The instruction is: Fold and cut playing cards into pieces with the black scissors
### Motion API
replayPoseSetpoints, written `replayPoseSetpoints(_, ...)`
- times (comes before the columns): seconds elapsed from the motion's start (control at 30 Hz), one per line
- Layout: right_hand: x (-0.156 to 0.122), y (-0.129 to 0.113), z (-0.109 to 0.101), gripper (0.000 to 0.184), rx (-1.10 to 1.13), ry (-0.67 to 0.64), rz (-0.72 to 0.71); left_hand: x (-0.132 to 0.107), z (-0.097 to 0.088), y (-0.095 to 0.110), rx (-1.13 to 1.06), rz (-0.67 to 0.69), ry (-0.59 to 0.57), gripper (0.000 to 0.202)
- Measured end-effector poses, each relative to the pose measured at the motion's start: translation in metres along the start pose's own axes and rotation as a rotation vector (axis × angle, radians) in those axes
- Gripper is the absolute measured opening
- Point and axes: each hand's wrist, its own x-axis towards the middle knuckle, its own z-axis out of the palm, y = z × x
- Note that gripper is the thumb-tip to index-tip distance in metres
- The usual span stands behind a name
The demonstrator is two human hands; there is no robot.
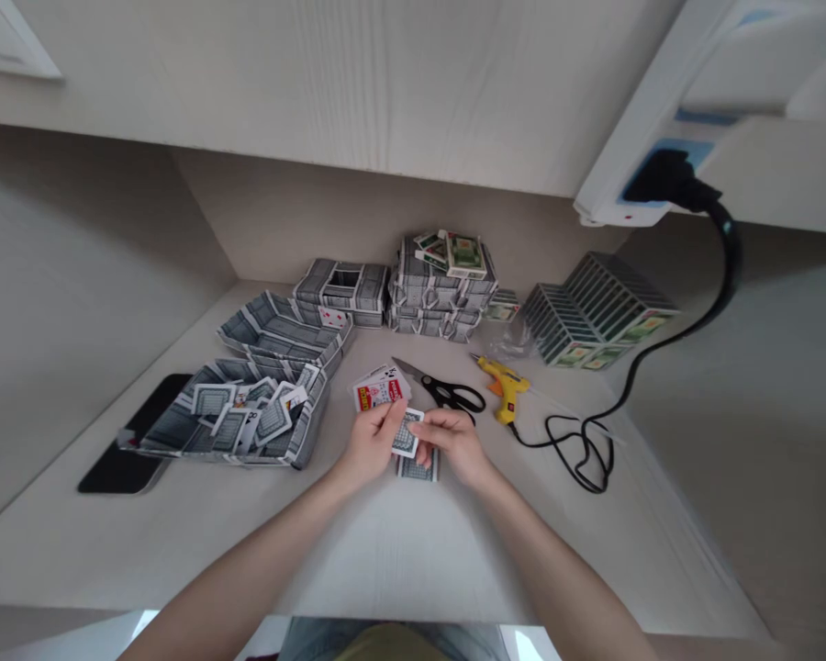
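Note:
A blue-grey patterned playing card (407, 433), back side up, is held between my two hands above the desk. My left hand (372, 441) grips its left edge, thumb on top. At its right edge, my right hand (454, 441) pinches it with thumb and fingers. Whether it is one card or a thin stack, I cannot tell. Below them another patterned card (418, 468) lies on the desk, partly covered by my fingers. Just beyond my left hand, several face-up cards (378, 393) are fanned out, a red and yellow one on top.
Black-handled scissors (447, 390) and a yellow glue gun (506, 386) with a black cord lie beyond my right hand. Open card-built trays (303, 441) stand left, one holding loose cards, near a dark phone (120, 468). Behind are card-built boxes (440, 285); stacked card packs (592, 308) stand right.

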Motion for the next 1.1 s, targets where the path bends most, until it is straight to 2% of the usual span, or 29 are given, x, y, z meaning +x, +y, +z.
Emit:
replayPoseSetpoints(0.17, 0.002, -0.001, -0.002, 0.027, -0.017, 0.029, -0.013, 0.004, -0.001, -0.006, -0.054, -0.020, -0.051, 0.039)
replayPoseSetpoints(0.27, 0.002, -0.002, -0.003, 0.027, -0.020, 0.028, -0.004, 0.007, -0.003, -0.008, -0.065, -0.002, -0.011, 0.040)
replayPoseSetpoints(0.37, 0.002, -0.003, -0.003, 0.028, -0.022, 0.024, -0.002, 0.009, -0.006, -0.009, 0.009, 0.051, 0.052, 0.037)
replayPoseSetpoints(0.53, 0.001, -0.004, -0.003, 0.028, -0.008, 0.016, 0.011, 0.008, -0.008, -0.008, 0.219, 0.143, 0.068, 0.036)
replayPoseSetpoints(1.1, 0.000, -0.003, -0.003, 0.026, 0.018, -0.003, 0.036, 0.007, -0.010, -0.007, 0.364, 0.221, 0.055, 0.033)
